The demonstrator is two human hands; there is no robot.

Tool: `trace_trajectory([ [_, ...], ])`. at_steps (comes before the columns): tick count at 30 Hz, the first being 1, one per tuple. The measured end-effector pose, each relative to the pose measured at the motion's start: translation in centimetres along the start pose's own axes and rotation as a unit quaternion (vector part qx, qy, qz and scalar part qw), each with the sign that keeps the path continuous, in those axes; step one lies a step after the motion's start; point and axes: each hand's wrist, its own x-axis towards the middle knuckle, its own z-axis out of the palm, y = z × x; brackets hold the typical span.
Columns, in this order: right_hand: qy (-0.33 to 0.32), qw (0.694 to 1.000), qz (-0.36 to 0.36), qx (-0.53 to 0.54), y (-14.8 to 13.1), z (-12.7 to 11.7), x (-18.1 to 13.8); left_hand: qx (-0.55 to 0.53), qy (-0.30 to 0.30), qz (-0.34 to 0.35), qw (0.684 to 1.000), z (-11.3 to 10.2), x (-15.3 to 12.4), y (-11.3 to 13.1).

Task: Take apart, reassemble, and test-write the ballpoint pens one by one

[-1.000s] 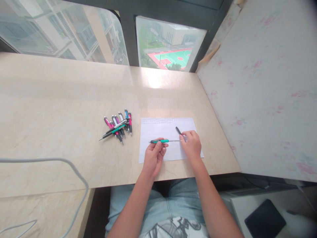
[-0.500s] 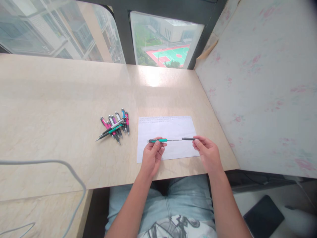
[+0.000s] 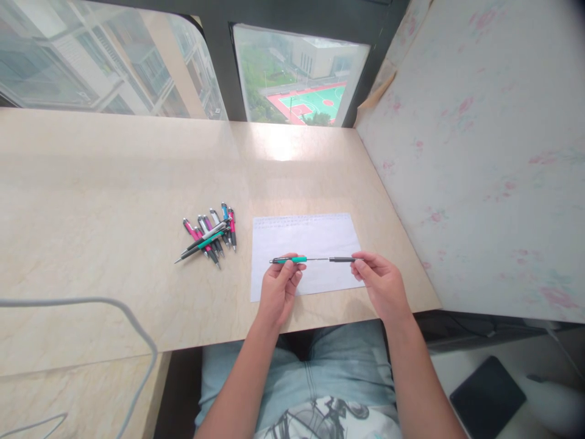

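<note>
Green pen barrel (image 3: pixel 299 260): pinched, thumb uppermost, by left hand (image 3: pixel 278 289), lower centre of frame; refill (image 3: pixel 317 259) pointed right, long axis level.
Black grip (image 3: pixel 341 260): pinched by right hand (image 3: pixel 382 283), lined up with refill.

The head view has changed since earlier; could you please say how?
The right hand moved right, turning the black barrel from slanted to level, now end-on to the refill. The left hand still holds the green pen; the pens and paper stay put.
</note>
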Motion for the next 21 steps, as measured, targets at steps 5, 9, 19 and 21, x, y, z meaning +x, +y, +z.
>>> trace_trajectory([
  [5,-0.025,0.999,0.005,-0.04,-0.1,1.2,-0.3,0.006,-0.004,-0.003,1.0,-0.1,0.0,-0.1],
  [9,-0.056,0.997,0.012,-0.054,-0.2,2.5,-0.4,0.017,-0.01,-0.006,1.0,0.0,0.0,-0.1],
  [19,-0.046,0.998,0.0,-0.054,-0.4,3.2,-0.3,0.041,-0.031,-0.001,0.999,-0.3,0.0,-0.2],
  [21,-0.048,0.998,0.001,-0.051,-0.4,3.2,-0.4,0.045,-0.032,-0.001,0.998,-0.3,-0.1,-0.2],
])
